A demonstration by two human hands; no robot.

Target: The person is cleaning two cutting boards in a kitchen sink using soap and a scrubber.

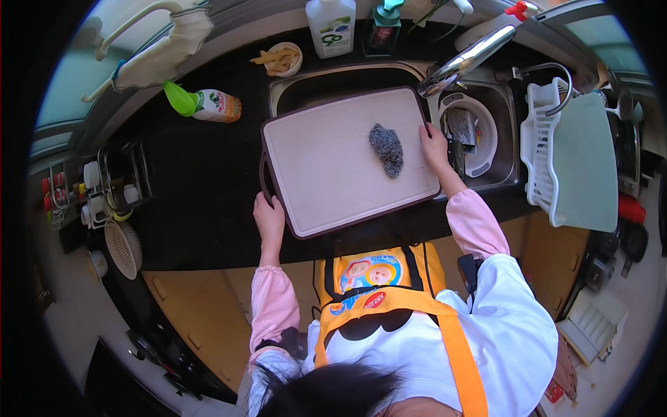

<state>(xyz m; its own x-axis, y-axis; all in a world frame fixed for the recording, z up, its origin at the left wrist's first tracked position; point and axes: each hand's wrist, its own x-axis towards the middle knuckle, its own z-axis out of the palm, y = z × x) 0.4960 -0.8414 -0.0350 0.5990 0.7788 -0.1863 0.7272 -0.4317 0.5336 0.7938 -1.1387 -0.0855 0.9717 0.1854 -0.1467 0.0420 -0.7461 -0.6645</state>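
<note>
A pale cutting board with a dark rim (333, 161) lies tilted across the front of the sink, partly over the black countertop. My left hand (270, 219) grips its left edge near the handle slot. On the right edge, near the upper corner, my right hand (435, 148) holds the rim. A grey mesh scouring pad (386, 149) rests on the board, right of its middle. The board hides much of the left sink basin (333, 78). Beside my right hand, a white plastic basin (489, 140) with a few items in it sits in the right sink basin.
A chrome faucet (469, 60) reaches over the sink divider. A spray bottle (216, 106), a small bowl of peelings (285, 58), a white jug (331, 28) and a green pump bottle (384, 31) stand behind. At the right is a white dish rack (542, 151) with a pale green board (586, 167).
</note>
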